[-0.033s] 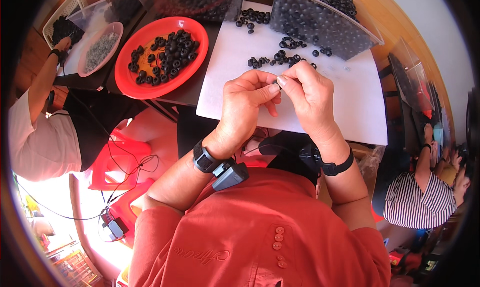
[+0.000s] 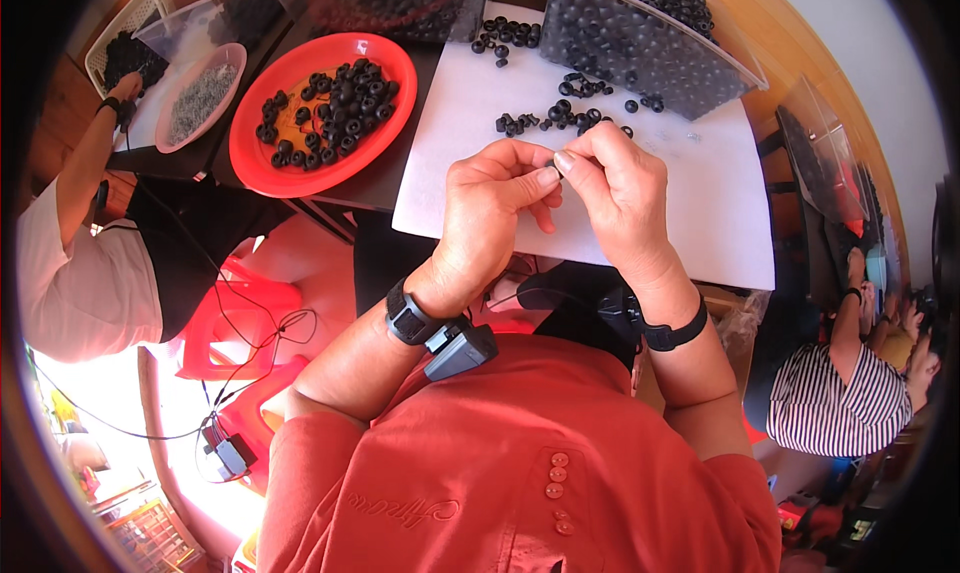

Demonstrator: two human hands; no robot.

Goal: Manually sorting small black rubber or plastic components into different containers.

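Observation:
Above the near part of a white-covered tabletop (image 2: 440, 188), my left hand (image 2: 485, 198) and my right hand (image 2: 620, 188) meet fingertip to fingertip. A small dark piece (image 2: 551, 164) shows between the left thumb and forefinger; most of it is hidden by the fingers. The right thumb and forefinger pinch right against it, and whatever else they hold is too small to make out. Just beyond the fingers lie loose black, round, bead-like parts (image 2: 570, 118), some with holes. A few tiny clear bits (image 2: 693, 136) lie to their right.
A clear bin of black round parts (image 2: 640, 48) stands at the far side. On the left are a red plate (image 2: 245, 158) with similar parts and a pink bowl (image 2: 230, 58) of small metallic pieces. Co-workers' arms (image 2: 85, 168) show at left and right; cables (image 2: 270, 343) hang at left.

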